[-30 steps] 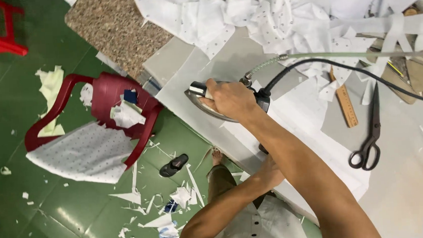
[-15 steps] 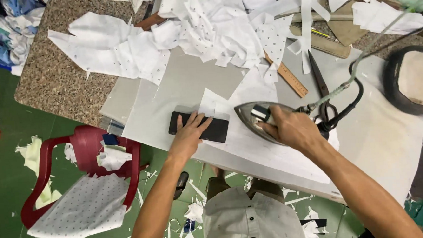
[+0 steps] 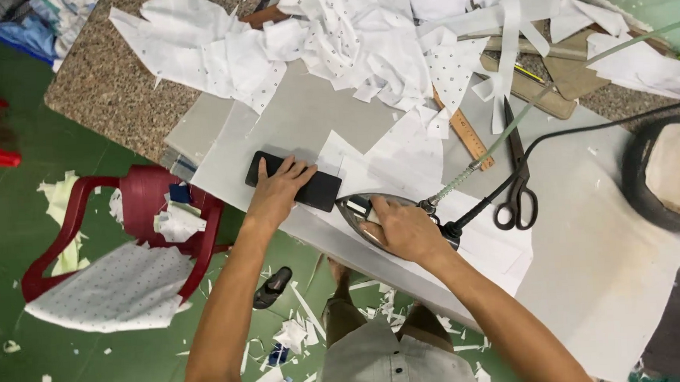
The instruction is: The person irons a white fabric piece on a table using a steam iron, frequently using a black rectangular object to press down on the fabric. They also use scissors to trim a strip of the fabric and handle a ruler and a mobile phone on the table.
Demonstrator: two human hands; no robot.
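My right hand point(image 3: 406, 230) grips the handle of a steel iron point(image 3: 357, 213) that rests on a white fabric piece point(image 3: 400, 161) near the front edge of the grey ironing surface point(image 3: 584, 256). The iron's nose points left, and its black cord point(image 3: 555, 142) and a pale green hose point(image 3: 507, 132) trail off to the right. My left hand point(image 3: 274, 190) lies flat, fingers spread, on a black rectangular block point(image 3: 317, 191) just left of the iron, pinning the fabric's left end.
Black scissors point(image 3: 515, 178) and a wooden ruler point(image 3: 463, 134) lie behind the iron. White dotted fabric scraps point(image 3: 347, 35) pile at the back. A dark oval pad point(image 3: 669, 174) sits at right. A red plastic chair point(image 3: 143, 213) with cloth stands on the green floor at left.
The iron has slid left and nearer to me, ending beside the black block. My left hand, below the table edge a second ago, now stays pressed on the block.
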